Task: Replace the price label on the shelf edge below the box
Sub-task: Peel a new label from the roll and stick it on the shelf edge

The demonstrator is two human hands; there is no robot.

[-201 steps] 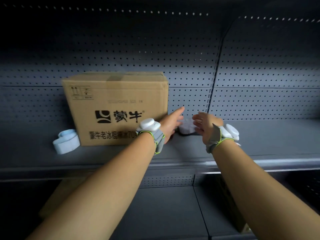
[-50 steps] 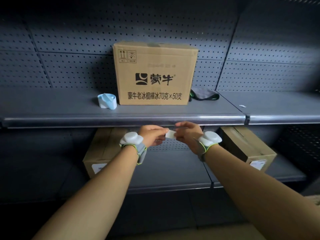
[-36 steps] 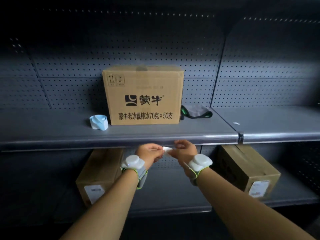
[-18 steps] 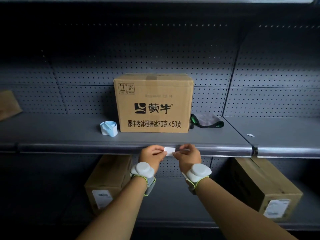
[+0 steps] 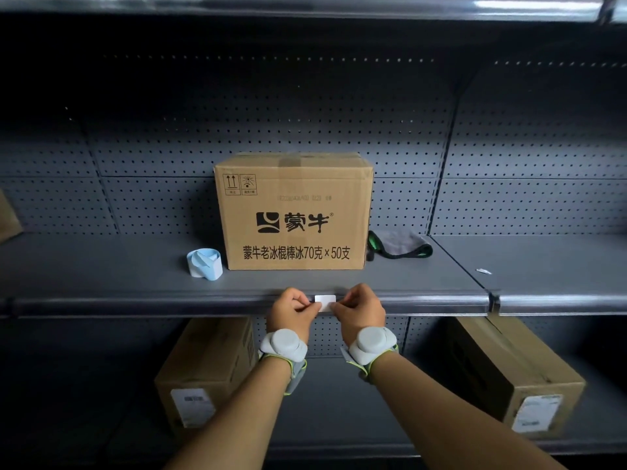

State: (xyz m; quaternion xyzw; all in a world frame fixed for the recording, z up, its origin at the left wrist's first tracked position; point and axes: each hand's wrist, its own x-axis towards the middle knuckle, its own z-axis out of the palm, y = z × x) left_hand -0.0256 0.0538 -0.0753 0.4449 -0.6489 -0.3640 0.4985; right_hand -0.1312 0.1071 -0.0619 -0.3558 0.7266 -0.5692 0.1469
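White price label sits pinched between your left hand and right hand fingers, against the shelf edge below the cardboard box.

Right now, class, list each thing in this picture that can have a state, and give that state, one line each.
price label: held flat against the shelf edge, pinched at both ends.
left hand: shut on the label's left end.
right hand: shut on the label's right end.
box: upright, taped shut, on the shelf.
label roll: standing on end, partly unwound, left of the box.
grey cloth: crumpled, right of the box.
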